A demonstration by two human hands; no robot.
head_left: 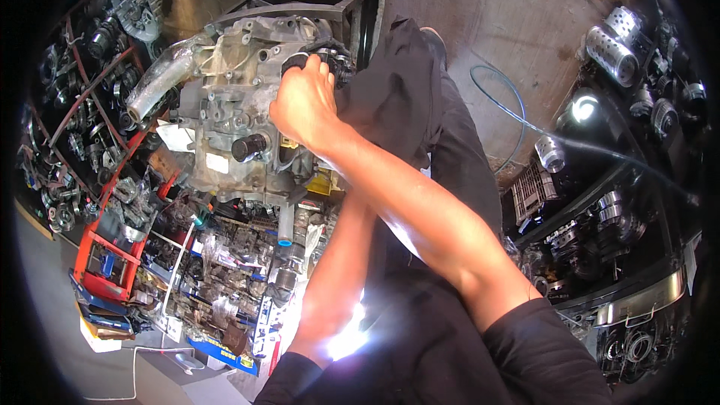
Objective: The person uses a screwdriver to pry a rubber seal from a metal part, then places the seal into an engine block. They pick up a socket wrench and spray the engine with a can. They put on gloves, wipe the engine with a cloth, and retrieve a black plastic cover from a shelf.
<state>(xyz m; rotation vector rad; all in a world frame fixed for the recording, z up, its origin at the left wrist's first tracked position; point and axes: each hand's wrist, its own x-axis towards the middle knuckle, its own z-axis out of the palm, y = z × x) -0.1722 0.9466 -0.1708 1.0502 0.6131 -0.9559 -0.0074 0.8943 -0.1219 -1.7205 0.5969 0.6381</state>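
A large grey metal transmission housing (232,105) fills the space before me, with bolts and cast ribs across it. My right hand (304,101) is at its right side, fingers curled down beside a dark round part (294,64). Its fingers are closed, and what they grip is hidden. A black ribbed cylinder (250,148) sticks out of the housing below that hand. My left forearm (341,262) passes beneath the right one, and the left hand is hidden behind it. Under the housing, a short metal pipe with a blue end (285,229) points toward me.
A dark tub with a pale rim (379,7) stands behind the housing. Metal parts crowd the red rack (112,255) at left and the dark shelves at right, where perforated metal cylinders (611,56) lie. A blue hose (517,116) loops over the floor.
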